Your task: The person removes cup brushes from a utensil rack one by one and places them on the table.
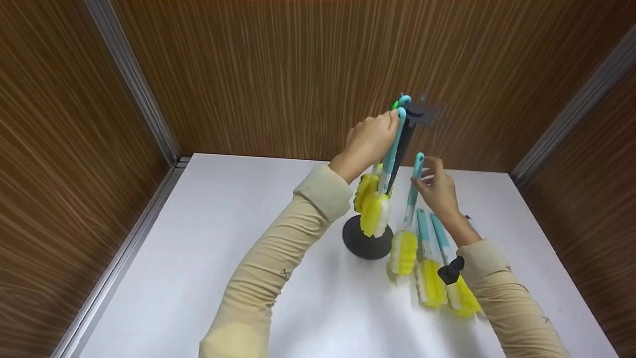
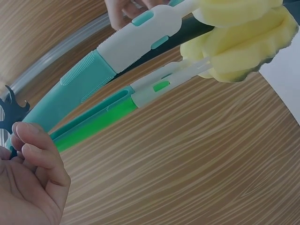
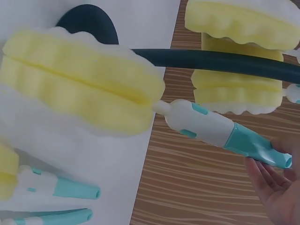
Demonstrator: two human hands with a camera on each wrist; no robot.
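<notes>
A black stand (image 1: pixel 366 239) carries two sponge brushes, one teal-handled (image 1: pixel 392 154) and one green-handled (image 2: pixel 96 125), their yellow sponges (image 1: pixel 373 211) hanging low. My left hand (image 1: pixel 392 119) pinches the top end of the hanging teal handle (image 2: pixel 82 89) right by the stand's hook head (image 1: pixel 416 112). My right hand (image 1: pixel 421 174) grips the end of a third teal-handled brush (image 1: pixel 413 194), held upright beside the stand with its sponge (image 1: pixel 403 252) near the table. In the right wrist view my fingers (image 3: pixel 274 183) curl round that handle's tip (image 3: pixel 260 149).
Two more teal-handled sponge brushes (image 1: pixel 430 276) (image 1: pixel 459 293) lie on the white table (image 1: pixel 223 238) by my right forearm. Brown wood-grain walls (image 1: pixel 273 69) with metal corner strips close in the table on three sides.
</notes>
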